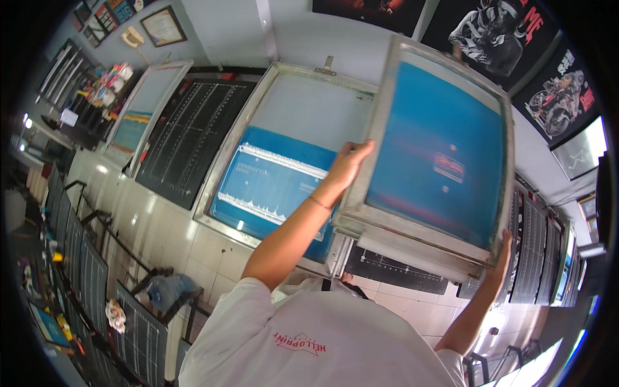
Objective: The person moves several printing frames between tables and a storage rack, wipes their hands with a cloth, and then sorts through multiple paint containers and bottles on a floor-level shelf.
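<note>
I hold up a large metal-framed printing screen (438, 155) with blue mesh, tilted in front of the wall. My left hand (348, 164) grips the middle of its left edge, fingers wrapped over the rim. My right hand (500, 258) holds its lower right corner from underneath. A second frame edge seems to lie stacked under the lower rim, though I cannot tell for sure. My white shirt (309, 335) fills the lower middle of the view.
Another blue-coated screen (277, 174) leans on the tiled wall behind my left arm, beside black printed panels (193, 135) and a further frame (145, 109). Dark boards on racks (90, 277) run down the left, with a rag (116, 316). Posters (509, 32) hang at top right.
</note>
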{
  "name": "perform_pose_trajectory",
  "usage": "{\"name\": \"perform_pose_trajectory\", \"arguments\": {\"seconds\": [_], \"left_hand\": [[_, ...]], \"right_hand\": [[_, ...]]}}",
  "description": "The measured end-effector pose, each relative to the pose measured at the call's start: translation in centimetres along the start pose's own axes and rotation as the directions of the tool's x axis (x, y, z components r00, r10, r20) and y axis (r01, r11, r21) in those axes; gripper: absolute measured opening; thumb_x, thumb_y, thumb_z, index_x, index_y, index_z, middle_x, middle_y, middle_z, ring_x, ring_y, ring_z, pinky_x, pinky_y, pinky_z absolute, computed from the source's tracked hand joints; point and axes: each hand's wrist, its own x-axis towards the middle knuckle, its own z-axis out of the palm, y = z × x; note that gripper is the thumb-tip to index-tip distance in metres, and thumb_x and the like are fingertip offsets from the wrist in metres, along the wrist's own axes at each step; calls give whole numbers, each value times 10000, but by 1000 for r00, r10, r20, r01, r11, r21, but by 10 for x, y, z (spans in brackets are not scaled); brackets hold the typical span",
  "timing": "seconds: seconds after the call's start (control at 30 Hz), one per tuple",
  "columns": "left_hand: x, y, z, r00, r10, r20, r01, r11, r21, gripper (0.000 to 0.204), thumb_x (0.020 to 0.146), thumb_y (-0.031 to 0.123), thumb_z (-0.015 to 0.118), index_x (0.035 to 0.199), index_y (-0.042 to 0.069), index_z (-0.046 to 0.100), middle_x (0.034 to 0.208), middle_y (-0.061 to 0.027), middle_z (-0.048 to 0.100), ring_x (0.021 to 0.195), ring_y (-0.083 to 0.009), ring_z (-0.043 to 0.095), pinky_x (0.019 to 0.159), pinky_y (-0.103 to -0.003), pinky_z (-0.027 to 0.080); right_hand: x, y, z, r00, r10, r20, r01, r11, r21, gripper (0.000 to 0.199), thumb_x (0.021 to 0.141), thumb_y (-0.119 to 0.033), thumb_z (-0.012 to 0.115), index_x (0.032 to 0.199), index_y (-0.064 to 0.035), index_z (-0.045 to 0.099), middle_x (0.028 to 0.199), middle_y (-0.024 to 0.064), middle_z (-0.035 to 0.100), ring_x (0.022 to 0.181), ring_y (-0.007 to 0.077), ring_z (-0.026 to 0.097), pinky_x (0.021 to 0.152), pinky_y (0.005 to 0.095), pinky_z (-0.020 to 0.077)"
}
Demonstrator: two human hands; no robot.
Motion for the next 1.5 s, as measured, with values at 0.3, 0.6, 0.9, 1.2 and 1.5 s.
{"name": "perform_pose_trajectory", "arguments": {"seconds": [0.3, 0.6, 0.9, 1.2, 1.5], "left_hand": [[59, -104, 105, 983, 183, -11, -182, 983, 30, 538, 826, 527, 661, 895, 16, 505, 824, -69, 544, 754, -102, 516, 661, -241, 452], [85, -153, 103, 981, 177, -82, -174, 984, 43, 537, 800, 522, 690, 861, 17, 518, 785, -60, 527, 757, -119, 490, 697, -249, 422], [92, -171, 100, 982, 180, -63, -179, 984, 25, 497, 817, 496, 683, 874, 23, 543, 838, -52, 539, 811, -121, 497, 768, -265, 414], [88, -172, 91, 995, 87, -46, -88, 996, -4, 488, 821, 492, 682, 916, 34, 544, 871, -31, 518, 847, -108, 474, 800, -257, 386], [65, -145, 92, 993, 91, -78, -68, 964, 258, 613, 835, 529, 606, 1099, -23, 577, 1083, -131, 570, 1068, -218, 506, 978, -337, 357]], "right_hand": [[111, 83, -63, 992, -63, 114, 38, 977, 209, 715, 875, -380, 611, 1465, -119, 304, 1378, 85, 432, 1288, 244, 376, 1051, 401, 311], [154, 153, -36, 949, -58, 309, -49, 944, 327, 711, 878, -345, 606, 1467, -116, 281, 1392, 101, 415, 1254, 247, 408, 1026, 391, 342], [154, 157, -31, 974, -55, 219, -13, 956, 294, 660, 867, -282, 631, 1417, -96, 319, 1198, 110, 525, 1052, 245, 526, 878, 368, 433], [142, 132, -21, 913, -31, 407, -135, 918, 373, 599, 876, -250, 612, 1394, -91, 357, 1138, 79, 556, 974, 196, 562, 813, 333, 469], [155, 131, -31, 904, 318, 285, -353, 932, 79, 669, 844, -436, 613, 1429, -230, 360, 1407, 93, 405, 1243, 293, 409, 922, 536, 386]]}}
